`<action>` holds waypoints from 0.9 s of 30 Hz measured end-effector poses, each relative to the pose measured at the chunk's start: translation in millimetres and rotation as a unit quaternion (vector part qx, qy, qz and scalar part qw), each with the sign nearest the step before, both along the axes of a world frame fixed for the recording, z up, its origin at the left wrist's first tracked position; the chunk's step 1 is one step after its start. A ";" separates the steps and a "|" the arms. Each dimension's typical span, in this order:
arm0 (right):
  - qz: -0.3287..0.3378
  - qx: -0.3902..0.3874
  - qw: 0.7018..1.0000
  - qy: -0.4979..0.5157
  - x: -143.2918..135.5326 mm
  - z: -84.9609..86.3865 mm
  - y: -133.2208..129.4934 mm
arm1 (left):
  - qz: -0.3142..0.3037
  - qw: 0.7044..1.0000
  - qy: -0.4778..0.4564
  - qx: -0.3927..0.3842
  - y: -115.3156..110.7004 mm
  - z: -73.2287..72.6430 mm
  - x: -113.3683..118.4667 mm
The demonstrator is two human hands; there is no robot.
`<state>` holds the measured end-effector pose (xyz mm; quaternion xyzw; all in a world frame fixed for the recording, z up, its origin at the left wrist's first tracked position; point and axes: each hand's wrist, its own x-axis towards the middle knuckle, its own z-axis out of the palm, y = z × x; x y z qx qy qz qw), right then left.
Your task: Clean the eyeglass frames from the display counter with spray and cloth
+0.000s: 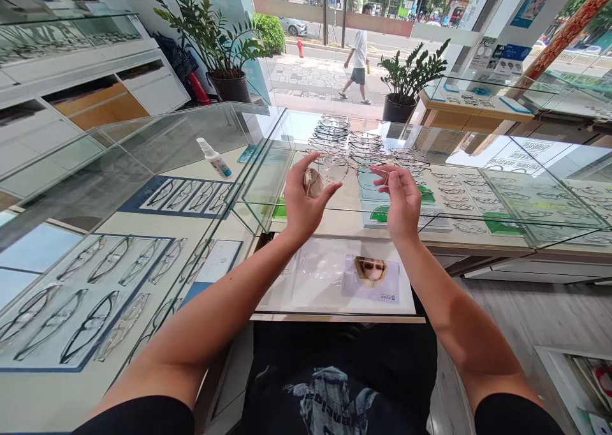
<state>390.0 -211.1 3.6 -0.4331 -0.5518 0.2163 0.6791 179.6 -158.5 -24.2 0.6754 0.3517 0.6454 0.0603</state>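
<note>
So, thin, round wire glasses [335,167] are up in the air between two hands, by the clear glass case [258,203]. The right hand [404,200] pinches one side of them. The left hand [304,206] makes a C and holds a crumpled tan thing [313,182] in its palm. Hard, straight glass edges run near both hands. Open air sits above the flat white tray [306,298].
</note>
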 end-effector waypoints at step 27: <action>0.058 -0.098 0.993 -0.031 28.4 18.4 5.8 | -0.154 0.985 0.015 -0.077 -21.1 26.2 4.0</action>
